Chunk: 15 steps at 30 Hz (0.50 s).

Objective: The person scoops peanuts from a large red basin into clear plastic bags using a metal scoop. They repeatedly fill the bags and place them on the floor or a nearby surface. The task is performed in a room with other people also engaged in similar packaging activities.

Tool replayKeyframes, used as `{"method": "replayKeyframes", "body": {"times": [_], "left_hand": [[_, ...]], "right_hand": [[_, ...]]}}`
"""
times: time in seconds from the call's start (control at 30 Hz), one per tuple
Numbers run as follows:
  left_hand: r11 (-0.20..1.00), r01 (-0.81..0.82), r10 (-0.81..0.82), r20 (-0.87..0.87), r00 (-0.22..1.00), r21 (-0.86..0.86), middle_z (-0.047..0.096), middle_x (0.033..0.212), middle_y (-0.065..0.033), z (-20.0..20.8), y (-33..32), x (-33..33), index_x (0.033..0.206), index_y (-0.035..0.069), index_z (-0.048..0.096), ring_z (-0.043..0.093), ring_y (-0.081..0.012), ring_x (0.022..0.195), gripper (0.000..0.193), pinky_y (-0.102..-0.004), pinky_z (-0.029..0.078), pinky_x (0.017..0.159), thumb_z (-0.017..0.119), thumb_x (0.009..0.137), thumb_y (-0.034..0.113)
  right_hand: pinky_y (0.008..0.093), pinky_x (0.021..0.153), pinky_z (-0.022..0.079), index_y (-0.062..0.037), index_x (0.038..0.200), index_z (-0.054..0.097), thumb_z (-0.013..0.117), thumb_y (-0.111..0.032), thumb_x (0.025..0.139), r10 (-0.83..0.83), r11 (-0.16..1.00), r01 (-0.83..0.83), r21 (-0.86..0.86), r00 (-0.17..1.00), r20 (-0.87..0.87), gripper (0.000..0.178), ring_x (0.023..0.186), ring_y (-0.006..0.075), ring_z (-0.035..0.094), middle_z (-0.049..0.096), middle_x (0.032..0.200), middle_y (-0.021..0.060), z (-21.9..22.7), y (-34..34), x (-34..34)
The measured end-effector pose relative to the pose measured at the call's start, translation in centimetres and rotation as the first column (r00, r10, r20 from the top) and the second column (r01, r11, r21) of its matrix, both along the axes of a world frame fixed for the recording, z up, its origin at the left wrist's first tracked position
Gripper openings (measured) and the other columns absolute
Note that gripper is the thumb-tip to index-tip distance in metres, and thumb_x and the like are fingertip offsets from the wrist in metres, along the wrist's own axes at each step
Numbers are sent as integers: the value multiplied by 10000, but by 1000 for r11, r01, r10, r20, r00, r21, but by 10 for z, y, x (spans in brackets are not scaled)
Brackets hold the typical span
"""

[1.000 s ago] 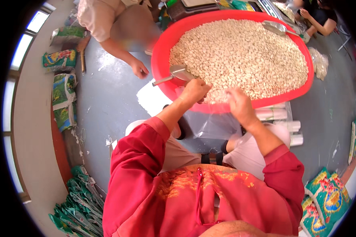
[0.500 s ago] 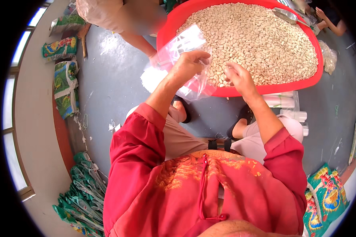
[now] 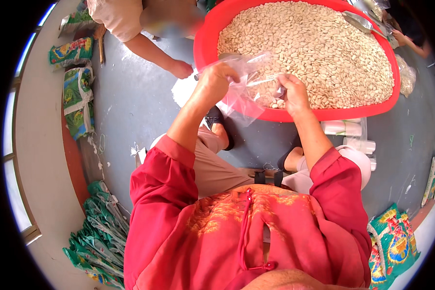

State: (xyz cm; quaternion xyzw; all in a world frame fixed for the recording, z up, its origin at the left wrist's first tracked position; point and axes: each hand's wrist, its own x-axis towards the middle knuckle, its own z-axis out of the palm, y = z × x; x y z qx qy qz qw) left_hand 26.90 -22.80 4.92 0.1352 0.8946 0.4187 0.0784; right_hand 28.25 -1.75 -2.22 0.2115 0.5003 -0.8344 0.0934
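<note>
A clear plastic bag (image 3: 246, 94) hangs between my hands over the near left rim of a red tub (image 3: 295, 115). My left hand (image 3: 212, 87) is closed on the bag's left side. With fingers pinched together, my right hand (image 3: 295, 94) grips the bag's right edge, which is pulled taut toward it. Pale flat beans (image 3: 319, 53) fill the tub and show through the film. I see no beans inside the bag, though glare on the plastic hides part of it.
A metal scoop (image 3: 360, 21) rests at the tub's far right. Another person's hand (image 3: 181, 69) is left of the tub, near a white sheet (image 3: 181, 89). Plastic rolls (image 3: 343, 128) lie below the tub. Green printed sacks (image 3: 99, 237) line the left wall; more (image 3: 394, 244) stand lower right.
My right hand has closed on the bag's edge, and the bag now stretches between my hands. The other person's hand has drawn away leftward from it. The scoop at the far right has shifted.
</note>
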Motion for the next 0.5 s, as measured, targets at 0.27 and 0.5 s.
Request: {"method": "replayKeyframes", "body": {"times": [0.27, 0.5], "left_hand": [[933, -356, 332, -266, 905, -48, 591, 768, -95, 13, -50, -11, 832, -5, 611, 543, -161, 666, 301, -245, 432, 607, 399, 629, -74], [728, -557, 639, -102, 762, 400, 545, 882, -83, 55, -61, -10, 967, -49, 559, 451, -60, 578, 373, -205, 427, 548, 435, 620, -110]], "right_hand": [[215, 462, 413, -24, 769, 545, 492, -165, 809, 193, 979, -189, 72, 980, -45, 156, 498, 109, 493, 530, 634, 38, -5, -16, -4], [283, 542, 457, 1, 893, 487, 434, -260, 844, 388, 879, -274, -391, 886, 252, 270, 599, 181, 551, 562, 701, 99, -62, -45, -35]]}}
